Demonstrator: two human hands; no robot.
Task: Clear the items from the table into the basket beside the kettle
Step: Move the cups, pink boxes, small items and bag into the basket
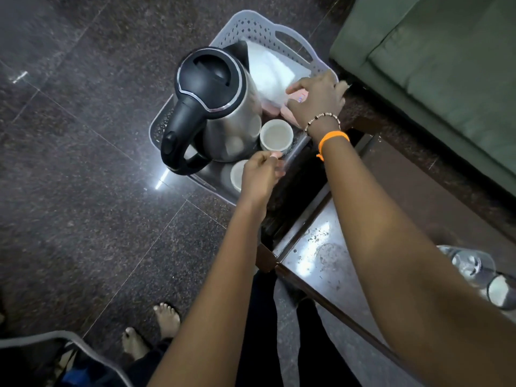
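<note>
A grey perforated basket stands on the floor beside the table's corner. Inside it are a steel kettle with a black lid and handle, a white folded cloth, pink packets and two white cups. My right hand lies palm down over the pink packets at the basket's right rim, fingers curled; what is under it is hidden. My left hand is at the basket's near rim, over the nearer cup, thumb and fingers pinched together on the rim.
A glass-topped table with a dark wooden frame is at the right, with a clear plastic bottle and a glass on it. A green sofa fills the upper right. My bare feet stand on the dark stone floor.
</note>
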